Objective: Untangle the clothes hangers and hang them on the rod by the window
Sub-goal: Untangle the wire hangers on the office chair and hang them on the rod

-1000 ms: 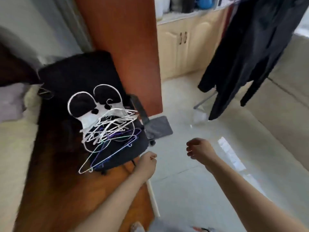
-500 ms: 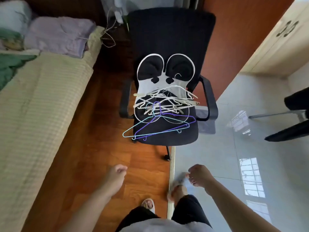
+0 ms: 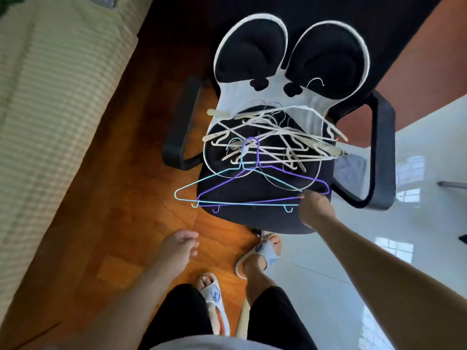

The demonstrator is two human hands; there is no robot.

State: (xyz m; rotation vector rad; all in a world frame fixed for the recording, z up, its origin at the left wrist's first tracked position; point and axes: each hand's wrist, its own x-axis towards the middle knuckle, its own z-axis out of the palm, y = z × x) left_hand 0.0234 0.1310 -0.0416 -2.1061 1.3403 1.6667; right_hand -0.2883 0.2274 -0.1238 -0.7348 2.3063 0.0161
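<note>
The right hand (image 3: 317, 210) reaches the near right corner of the purple wire hanger (image 3: 262, 184), its grip hidden, so whether it holds the wire I cannot tell. Beyond it the cream hangers (image 3: 275, 140) lie tangled on the office chair (image 3: 252, 218). The left hand (image 3: 179, 248) hangs loosely curled, empty.

The right hand (image 3: 316, 209) is stretched out far ahead on a nearly straight bare arm, back of the hand up, its fingers hidden. The left hand (image 3: 178, 250) hangs nearer and lower, fingers loosely curled and holding nothing, forearm bare.
</note>
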